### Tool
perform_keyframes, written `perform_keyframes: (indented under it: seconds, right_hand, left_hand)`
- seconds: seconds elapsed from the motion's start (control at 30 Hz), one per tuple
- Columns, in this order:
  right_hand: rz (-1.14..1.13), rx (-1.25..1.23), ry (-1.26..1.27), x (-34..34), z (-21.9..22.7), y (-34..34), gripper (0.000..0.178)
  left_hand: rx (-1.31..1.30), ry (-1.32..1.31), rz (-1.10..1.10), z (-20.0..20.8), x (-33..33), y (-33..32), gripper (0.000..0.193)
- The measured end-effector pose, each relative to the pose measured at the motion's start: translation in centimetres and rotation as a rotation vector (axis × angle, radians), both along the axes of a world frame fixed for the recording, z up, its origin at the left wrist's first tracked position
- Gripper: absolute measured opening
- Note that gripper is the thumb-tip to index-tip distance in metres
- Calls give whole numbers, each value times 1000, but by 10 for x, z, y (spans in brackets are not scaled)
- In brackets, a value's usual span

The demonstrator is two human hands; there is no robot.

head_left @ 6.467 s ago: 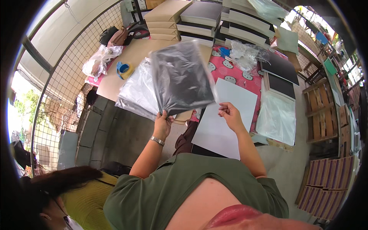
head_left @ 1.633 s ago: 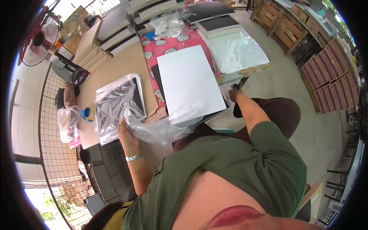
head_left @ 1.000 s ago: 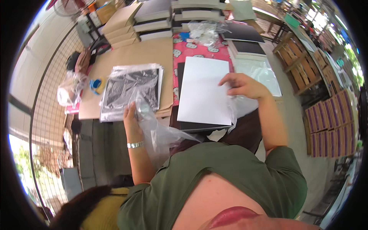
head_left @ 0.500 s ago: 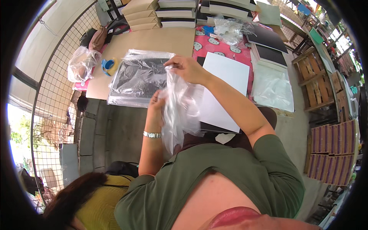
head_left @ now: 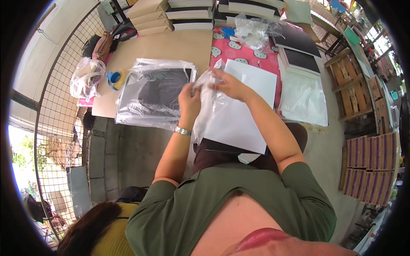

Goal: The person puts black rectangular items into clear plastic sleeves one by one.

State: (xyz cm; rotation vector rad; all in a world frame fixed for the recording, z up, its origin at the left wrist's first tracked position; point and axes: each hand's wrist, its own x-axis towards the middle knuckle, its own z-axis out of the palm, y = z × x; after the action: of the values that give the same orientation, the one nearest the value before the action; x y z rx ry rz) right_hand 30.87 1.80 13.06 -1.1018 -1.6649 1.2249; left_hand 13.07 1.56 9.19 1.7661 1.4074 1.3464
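A crumpled clear plastic bag hangs between my two hands, over the left part of a large white sheet. My left hand, with a metal watch on the wrist, pinches the bag's left side. From the right, my right hand holds its upper part with bent fingers. A dark flat stack wrapped in clear plastic lies just left of my left hand. Black board edges show beneath the white sheet near my lap.
A tape roll and a plastic bag lie at the left. Books and brown-paper packs stand at the back. Black-covered books and clear plastic sleeves are right. Another person in yellow sits close at my lower left.
Both hands have moved right with the plastic bag, which now lies over the white sheet's left side. My right hand has come lower. The view has shifted slightly.
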Motion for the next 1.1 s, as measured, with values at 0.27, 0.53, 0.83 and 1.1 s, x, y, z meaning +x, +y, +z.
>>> perform_keyframes:
  seconds: [0.27, 0.53, 0.83, 1.1]
  right_hand:
    - [-559, 30, -632, 46, -53, -40, 57]
    - [366, 452, -685, -46, -105, -66, 11]
    - [992, -74, 421, -64, 84, -135, 18]
    - [-808, 412, 242, 51, 90, -132, 46]
  left_hand:
    - [-367, -248, -176, 18, -1, -10, 16]
    - [41, 79, -135, 123, -6, 48, 19]
    - [-191, 197, -657, 138, 45, 9, 19]
    - [-144, -422, -507, 112, 90, -40, 9]
